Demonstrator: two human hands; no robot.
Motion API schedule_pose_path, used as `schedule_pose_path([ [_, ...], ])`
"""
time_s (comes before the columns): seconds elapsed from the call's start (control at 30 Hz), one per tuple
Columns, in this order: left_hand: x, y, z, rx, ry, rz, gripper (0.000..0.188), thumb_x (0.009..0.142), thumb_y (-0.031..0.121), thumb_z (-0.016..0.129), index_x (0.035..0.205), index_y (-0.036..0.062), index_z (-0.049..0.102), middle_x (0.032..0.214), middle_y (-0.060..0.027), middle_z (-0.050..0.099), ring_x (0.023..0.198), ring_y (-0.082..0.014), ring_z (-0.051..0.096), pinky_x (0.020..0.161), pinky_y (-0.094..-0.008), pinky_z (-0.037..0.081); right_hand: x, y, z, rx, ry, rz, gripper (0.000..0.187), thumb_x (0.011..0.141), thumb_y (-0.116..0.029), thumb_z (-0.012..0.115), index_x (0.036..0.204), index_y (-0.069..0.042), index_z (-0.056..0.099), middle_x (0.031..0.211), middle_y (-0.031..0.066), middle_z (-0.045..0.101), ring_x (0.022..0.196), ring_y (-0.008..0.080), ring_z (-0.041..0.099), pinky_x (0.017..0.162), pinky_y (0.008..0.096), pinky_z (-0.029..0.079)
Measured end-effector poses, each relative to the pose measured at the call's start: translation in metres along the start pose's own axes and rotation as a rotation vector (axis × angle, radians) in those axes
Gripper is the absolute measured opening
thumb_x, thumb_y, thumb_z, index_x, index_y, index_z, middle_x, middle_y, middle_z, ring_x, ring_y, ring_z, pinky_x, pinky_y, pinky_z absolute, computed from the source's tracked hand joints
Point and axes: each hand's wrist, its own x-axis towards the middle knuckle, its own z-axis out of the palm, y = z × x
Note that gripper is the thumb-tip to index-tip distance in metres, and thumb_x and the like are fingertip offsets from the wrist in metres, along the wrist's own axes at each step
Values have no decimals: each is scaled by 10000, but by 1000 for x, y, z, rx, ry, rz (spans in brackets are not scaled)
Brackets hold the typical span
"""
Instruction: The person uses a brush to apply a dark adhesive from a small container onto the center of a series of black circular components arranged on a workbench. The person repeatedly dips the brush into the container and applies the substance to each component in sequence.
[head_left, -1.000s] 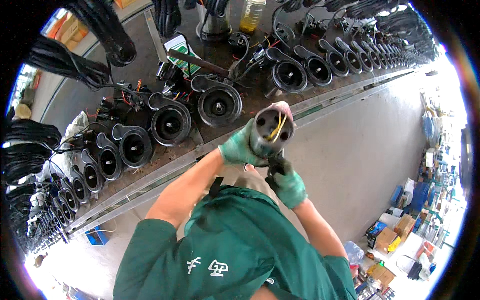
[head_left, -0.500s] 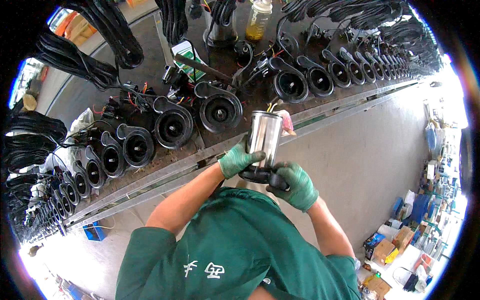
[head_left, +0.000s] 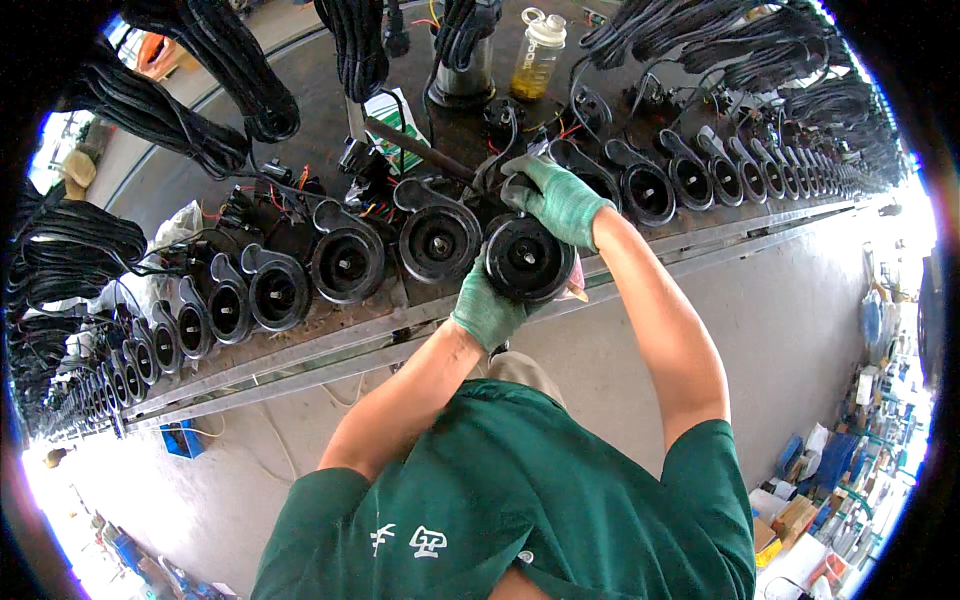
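Both my hands, in green gloves, hold a pump motor (head_left: 527, 260) at the bench's front edge. Its round black housing faces up, with a small metal shaft in the centre. My left hand (head_left: 488, 306) is closed around its lower left side; the steel body is hidden from view. My right hand (head_left: 563, 200) grips the housing's black spout at the upper side, fingers bent over it. Just left of the motor stands a similar black housing (head_left: 440, 243) in the row. A reddish cloth-like piece (head_left: 577, 280) shows beside the motor's right edge.
Several like units line the long dark bench (head_left: 400, 285) to both sides. Bundled black cables (head_left: 215, 75) hang or lie behind them. A clear bottle (head_left: 538, 60), a steel cylinder (head_left: 466, 70) and a dark bar (head_left: 420, 146) are farther back. A blue box (head_left: 182, 440) stands on the floor.
The pump motor has turned from steel body upward to black housing upward and moved in over the bench edge. My right hand has moved up and away from me to the housing's far side.
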Motion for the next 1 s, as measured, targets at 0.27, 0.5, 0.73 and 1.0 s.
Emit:
schedule_pose_path([
  [0.27,8,-19,4,308,-17,284,479,1097,364,380,1467,81,489,1433,-131,580,1325,-278,554,1139,-496,465,46,27,11,9,-111,-106,302,1022,-175,612,1308,-78,602,1296,164,637,1200,318,608,1059,400,465],
  [0.5,9,-18,-3,128,35,185,582,1089,524,374,1501,123,464,1452,-133,572,1319,-304,564,1130,-479,462,79,28,17,-41,-256,-9,310,1041,-217,592,1313,-69,594,1275,208,631,1199,361,604,1039,423,469],
  [0.73,-8,5,9,316,29,34,671,1053,596,442,1530,125,442,1440,-146,592,1217,-324,625,1092,-478,479,105,41,31,-90,-226,33,382,1048,-330,559,1314,-62,614,1286,257,648,1223,431,605,1026,474,484],
  [1.0,-66,34,-17,449,452,480,542,1006,441,644,1392,73,544,1227,-129,691,1126,-325,672,908,-529,582,88,27,44,-233,-133,160,478,1060,-409,528,1417,-92,500,1340,277,567,1231,468,584,1043,494,481],
])
